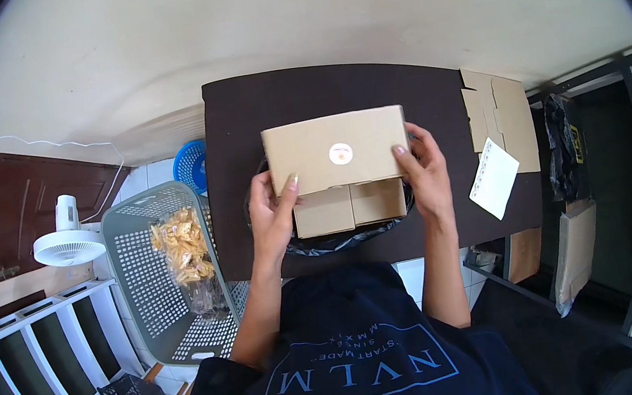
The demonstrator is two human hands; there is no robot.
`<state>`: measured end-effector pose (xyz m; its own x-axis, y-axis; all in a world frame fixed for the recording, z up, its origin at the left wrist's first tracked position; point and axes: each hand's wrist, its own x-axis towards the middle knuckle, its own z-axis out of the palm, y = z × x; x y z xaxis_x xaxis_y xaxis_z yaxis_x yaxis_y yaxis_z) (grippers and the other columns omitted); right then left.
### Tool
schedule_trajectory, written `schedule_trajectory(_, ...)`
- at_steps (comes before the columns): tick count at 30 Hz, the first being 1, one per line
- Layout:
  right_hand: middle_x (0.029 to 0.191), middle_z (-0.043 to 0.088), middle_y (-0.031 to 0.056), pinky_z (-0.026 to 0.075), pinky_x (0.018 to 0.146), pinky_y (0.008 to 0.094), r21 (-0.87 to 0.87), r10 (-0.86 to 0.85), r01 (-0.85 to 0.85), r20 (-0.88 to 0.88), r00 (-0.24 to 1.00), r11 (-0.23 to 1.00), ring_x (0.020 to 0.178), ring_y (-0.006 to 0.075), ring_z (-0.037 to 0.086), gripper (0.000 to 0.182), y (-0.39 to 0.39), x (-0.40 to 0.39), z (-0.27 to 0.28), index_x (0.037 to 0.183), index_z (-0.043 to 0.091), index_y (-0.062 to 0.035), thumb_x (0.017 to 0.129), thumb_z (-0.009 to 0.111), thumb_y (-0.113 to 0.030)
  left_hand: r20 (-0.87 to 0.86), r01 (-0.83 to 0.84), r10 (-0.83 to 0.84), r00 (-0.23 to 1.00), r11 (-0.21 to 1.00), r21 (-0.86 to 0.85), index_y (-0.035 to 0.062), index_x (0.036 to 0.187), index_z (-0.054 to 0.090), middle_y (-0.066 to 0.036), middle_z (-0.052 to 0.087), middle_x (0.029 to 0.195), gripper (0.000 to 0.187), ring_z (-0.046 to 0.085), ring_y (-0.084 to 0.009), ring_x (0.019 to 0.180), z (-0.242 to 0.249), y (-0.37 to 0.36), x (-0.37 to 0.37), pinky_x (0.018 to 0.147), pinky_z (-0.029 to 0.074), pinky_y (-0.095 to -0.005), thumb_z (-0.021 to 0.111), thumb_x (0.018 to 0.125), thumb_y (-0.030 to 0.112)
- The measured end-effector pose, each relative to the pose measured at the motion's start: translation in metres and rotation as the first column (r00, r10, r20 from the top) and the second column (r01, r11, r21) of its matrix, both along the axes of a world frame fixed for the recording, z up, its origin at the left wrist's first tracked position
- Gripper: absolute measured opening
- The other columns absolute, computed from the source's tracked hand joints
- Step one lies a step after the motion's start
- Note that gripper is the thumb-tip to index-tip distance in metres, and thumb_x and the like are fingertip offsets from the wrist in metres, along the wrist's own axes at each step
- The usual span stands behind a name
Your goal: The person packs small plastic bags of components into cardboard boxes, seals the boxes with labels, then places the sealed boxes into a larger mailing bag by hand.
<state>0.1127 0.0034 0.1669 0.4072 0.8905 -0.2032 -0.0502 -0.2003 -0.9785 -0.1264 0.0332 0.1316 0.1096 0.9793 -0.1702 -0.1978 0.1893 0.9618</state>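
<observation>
Between my two hands is a brown cardboard box (303, 156) with a round white sticker (341, 154) on the side facing me. My left hand (272, 207) grips its left end, thumb on the near face. At the right end my right hand (425, 164) holds it the same way, fingers behind. Below the held box, more cardboard boxes (323, 214) sit side by side in a black plastic bag (345, 243) on the dark table. The held box covers part of them, so how many lie beneath cannot be seen.
Flattened cardboard (512, 126) and a sheet of stickers (494, 179) lie at the right of the dark table (319, 90). To the left stand a grey-green basket (145, 285) with bagged yellow snacks (182, 241), a blue basket (187, 166) and a white fan (68, 245).
</observation>
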Motion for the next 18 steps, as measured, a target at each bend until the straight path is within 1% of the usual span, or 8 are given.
schedule_trajectory(2,0.108,0.064,0.0134,0.053,0.081,0.0305,0.033,-0.072,0.076,-0.094,0.993,0.997,0.097,0.0173,0.062,0.044,-0.013,0.014,-0.014,0.134,0.047,-0.0009,0.093,0.061,-0.01,-0.12,0.053,-0.045,0.992,0.996,0.067,-0.0002,0.105,0.056,-0.008,0.061,0.105,0.022,0.058,-0.0086,0.088,-0.008,-0.004,-0.01,0.066,0.048,-0.023,0.062,0.096,0.019)
schedule_trajectory(4,0.109,0.063,0.0139,0.055,0.068,0.0326,0.003,-0.18,0.184,-0.183,0.966,0.983,0.092,0.0189,0.064,0.042,-0.027,0.032,-0.019,0.134,0.046,-0.0005,0.095,0.058,-0.009,-0.356,-0.047,0.103,0.929,0.986,0.163,0.0015,0.101,0.059,-0.006,0.059,0.098,0.021,0.055,-0.011,0.087,-0.034,0.001,-0.012,0.066,0.044,-0.0262,0.066,0.092,0.019)
schedule_trajectory(5,0.109,0.063,0.0141,0.055,0.067,0.0327,0.001,-0.227,0.231,-0.19,0.955,0.973,0.091,0.0194,0.064,0.043,-0.037,0.043,-0.025,0.134,0.046,0.0,0.094,0.058,-0.01,-0.53,-0.005,0.178,0.829,0.951,0.31,0.0032,0.103,0.058,-0.007,0.055,0.094,0.029,0.052,-0.0181,0.089,-0.045,0.003,-0.009,0.072,0.044,-0.0316,0.072,0.085,0.021)
schedule_trajectory(6,0.109,0.063,0.0144,0.055,0.066,0.0327,0.0,-0.274,0.279,-0.195,0.942,0.96,0.091,0.0199,0.065,0.043,-0.044,0.052,-0.028,0.134,0.045,0.0005,0.094,0.059,-0.011,-0.609,0.005,0.174,0.774,0.96,0.281,0.0028,0.103,0.057,-0.009,0.053,0.095,0.038,0.051,-0.0227,0.092,-0.04,0.005,-0.002,0.078,0.044,-0.0345,0.078,0.079,0.024)
schedule_trajectory(8,0.107,0.063,0.0148,0.054,0.065,0.0326,0.007,-0.346,0.353,-0.18,0.921,0.935,0.089,0.0206,0.065,0.046,-0.054,0.063,-0.03,0.135,0.043,0.0015,0.094,0.06,-0.012,-0.636,0.054,0.19,0.748,0.937,0.344,0.002,0.103,0.056,-0.01,0.051,0.096,0.043,0.05,-0.0236,0.092,-0.042,0.009,0.012,0.08,0.044,-0.0353,0.081,0.076,0.023)
schedule_trajectory(9,0.109,0.063,0.0167,0.055,0.062,0.0329,0.006,-0.353,0.359,-0.166,0.921,0.933,0.088,0.0204,0.066,0.047,-0.056,0.065,-0.031,0.135,0.042,0.0041,0.095,0.058,-0.012,-0.625,0.039,0.161,0.763,0.955,0.294,0.0007,0.103,0.054,-0.01,0.051,0.095,0.045,0.05,-0.0226,0.088,-0.035,0.01,0.019,0.079,0.045,-0.0342,0.082,0.074,0.019)
schedule_trajectory(16,0.107,0.063,0.0163,0.055,0.063,0.0327,-0.009,-0.375,0.38,-0.174,0.91,0.925,0.087,0.0203,0.066,0.047,-0.059,0.059,-0.027,0.135,0.043,0.0038,0.095,0.059,-0.013,-0.535,0.03,0.099,0.839,0.973,0.227,0.0006,0.105,0.052,-0.01,0.049,0.095,0.041,0.05,-0.0187,0.081,-0.057,0.013,0.017,0.074,0.045,-0.0294,0.079,0.075,0.008)
schedule_trajectory(18,0.106,0.063,0.0159,0.055,0.063,0.0325,0.01,-0.335,0.345,-0.215,0.918,0.939,0.088,0.0201,0.066,0.046,-0.058,0.059,-0.032,0.135,0.043,0.0036,0.095,0.06,-0.013,-0.551,0.044,0.145,0.822,0.948,0.316,0.0022,0.106,0.052,-0.006,0.05,0.096,0.037,0.05,-0.0127,0.081,-0.064,0.013,0.017,0.068,0.045,-0.0253,0.077,0.078,0.004)
